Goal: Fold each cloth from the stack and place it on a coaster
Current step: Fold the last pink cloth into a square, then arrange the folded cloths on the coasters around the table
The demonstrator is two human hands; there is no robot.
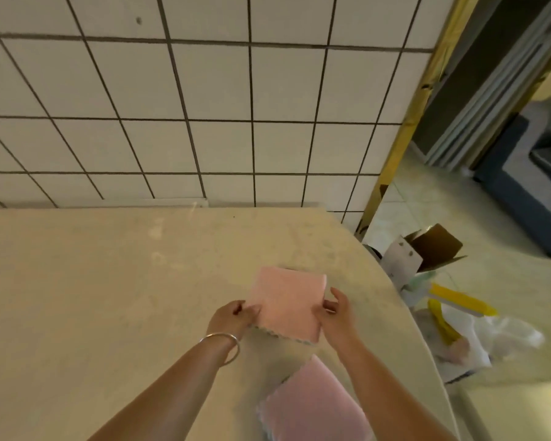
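A broad bare stretch of the table (93, 297) is seen from nine to twelve o'clock of the folded cloth (287, 302), bounded at twelve only by the tiled wall (204, 106), where passage is stopped. The cloth is gripped at its near corners by the left hand (231, 316) and the right hand (336, 315) — its sides at eight and four o'clock are thus taken up. At six o'clock, between the forearms, room is narrowed by the stack (312, 405), lying apart from the cloth. At three o'clock the table's curved edge is met — beyond it, floor clutter: a box (427, 249) and a bag (490, 332).
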